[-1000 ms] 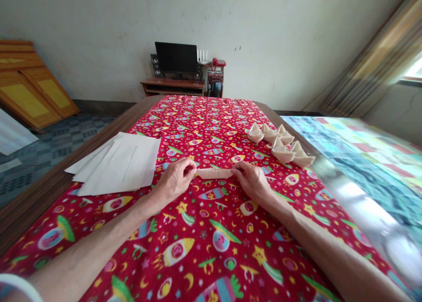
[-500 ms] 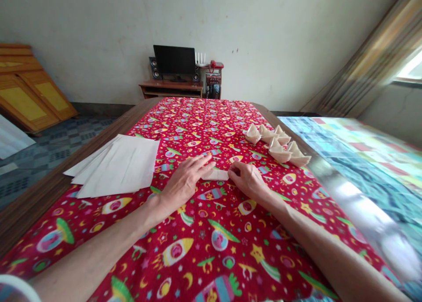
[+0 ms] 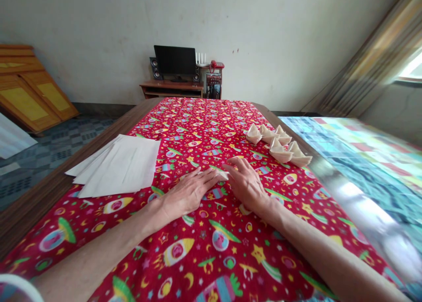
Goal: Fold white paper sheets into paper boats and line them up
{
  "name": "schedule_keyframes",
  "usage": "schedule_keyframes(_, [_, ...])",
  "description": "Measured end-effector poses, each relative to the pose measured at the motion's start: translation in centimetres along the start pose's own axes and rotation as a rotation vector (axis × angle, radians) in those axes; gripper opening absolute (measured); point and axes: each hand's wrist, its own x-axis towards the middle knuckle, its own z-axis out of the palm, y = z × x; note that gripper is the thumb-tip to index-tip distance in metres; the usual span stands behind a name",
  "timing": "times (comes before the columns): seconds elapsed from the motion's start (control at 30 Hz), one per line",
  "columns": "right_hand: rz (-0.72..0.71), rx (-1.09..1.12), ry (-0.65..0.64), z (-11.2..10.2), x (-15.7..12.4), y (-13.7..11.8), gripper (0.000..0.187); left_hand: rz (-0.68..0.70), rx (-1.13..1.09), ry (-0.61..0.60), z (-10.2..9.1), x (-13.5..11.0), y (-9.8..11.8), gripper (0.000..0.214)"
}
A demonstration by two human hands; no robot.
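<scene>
A small folded piece of white paper [image 3: 223,175] lies on the red patterned cloth [image 3: 211,253], mostly covered by my fingers. My left hand [image 3: 189,190] rests flat across it with the fingers stretched out, pressing on its top. At the paper's right end is my right hand [image 3: 248,185], its fingers apart and slightly bent, not gripping. Whether its thumb touches the paper I cannot tell. Several folded paper boat shapes [image 3: 280,152] stand in a cluster beyond my right hand. To the left, loose white paper sheets [image 3: 123,165] lie fanned in an overlapping stack.
The cloth covers a long brown table [image 3: 29,201]. Against the far wall stand a monitor [image 3: 174,60] on a low desk [image 3: 173,85] and a red telephone [image 3: 214,65]. A yellow-panelled cabinet [image 3: 36,95] is at left, and a bed with a patterned cover [image 3: 359,161] at right.
My right hand has let go of the paper's right end and its fingers have spread. My left hand has flattened and slid slightly over the paper, hiding more of it.
</scene>
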Motion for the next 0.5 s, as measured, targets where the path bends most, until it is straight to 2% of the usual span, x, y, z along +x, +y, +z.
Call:
schedule_keyframes(0.03, [-0.081,-0.011,-0.037,-0.2,-0.1,-0.5,0.026,0.003,0.016,-0.01,0.0,0.0,0.0,0.067])
schedule_keyframes(0.1, [-0.147,-0.039,-0.111,-0.6,-0.3,-1.3,0.026,0.001,0.058,-0.03,0.1,0.0,0.0,0.063])
schedule_keyframes(0.33, [-0.135,-0.156,-0.313,-1.3,-0.2,-1.7,0.02,-0.026,0.144,-0.094,-0.6,-0.2,0.6,0.067])
schedule_keyframes(0.5, [-0.156,-0.178,-0.364,-2.1,-0.4,-1.2,0.017,-0.045,0.17,-0.08,-1.1,-0.7,0.6,0.06])
